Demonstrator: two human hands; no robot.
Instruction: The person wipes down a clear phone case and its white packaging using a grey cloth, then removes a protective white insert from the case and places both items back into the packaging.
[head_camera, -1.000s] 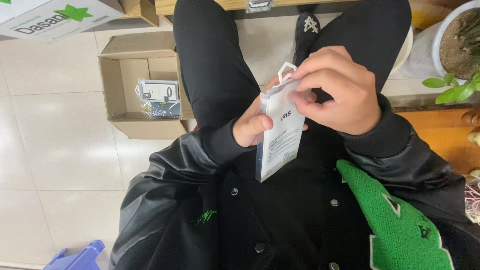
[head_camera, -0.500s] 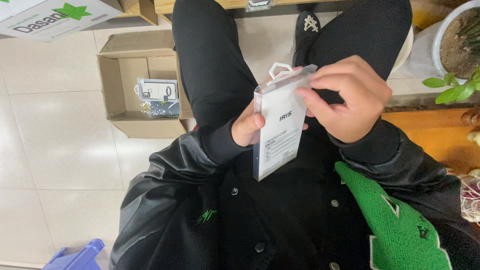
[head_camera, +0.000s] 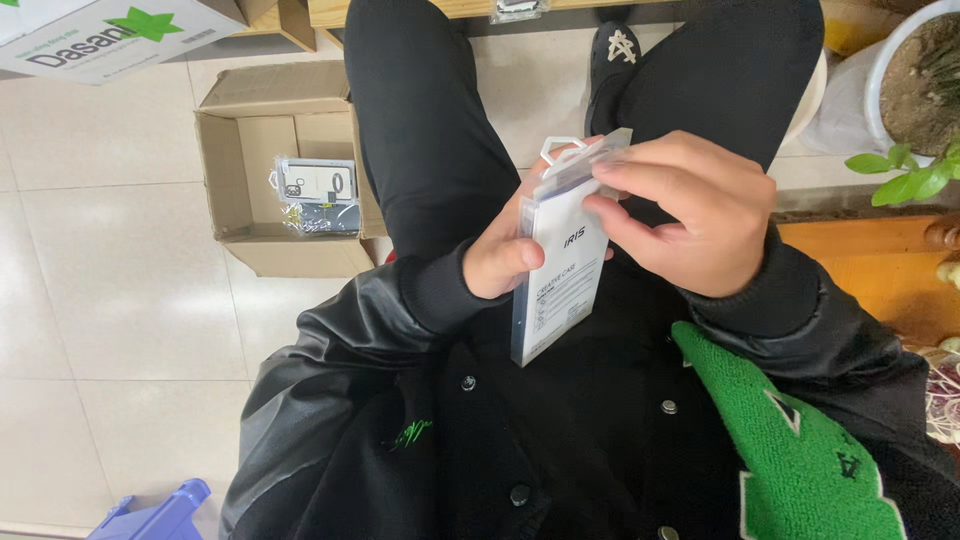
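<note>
A slim white-and-clear plastic retail box (head_camera: 562, 270) with a hang tab at its top stands upright over my lap. My left hand (head_camera: 500, 255) grips its lower left side from behind, thumb on the front. My right hand (head_camera: 690, 210) pinches the box's top right corner and the open-looking clear flap there with its fingertips. I sit in black trousers and a black jacket with a green letter patch.
An open cardboard box (head_camera: 250, 170) on the tiled floor to the left holds a few packaged items (head_camera: 318, 193). A white carton (head_camera: 100, 35) lies at top left, a potted plant (head_camera: 915, 100) at top right, a blue plastic stool (head_camera: 155, 515) at bottom left.
The plastic box has risen slightly and turned more upright. My right hand has slid from covering the top tab to pinching the top right corner.
</note>
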